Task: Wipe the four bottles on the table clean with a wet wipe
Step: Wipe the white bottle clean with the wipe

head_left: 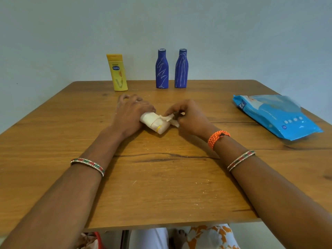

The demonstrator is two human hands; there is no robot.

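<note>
A cream bottle [155,123] with a thin yellow band lies on its side at the middle of the wooden table [161,186]. My left hand [130,114] grips its left end. My right hand [188,116] pinches a white wet wipe [169,118] against the bottle's right end. At the far edge stand a yellow lotion bottle [117,72] and two dark blue bottles [162,69] [181,68], both blue ones streaked with white scribbles.
A blue pack of wet wipes [276,115] lies flat at the table's right side. A pale wall rises right behind the standing bottles. The near table edge runs below my forearms, with my lap beneath it.
</note>
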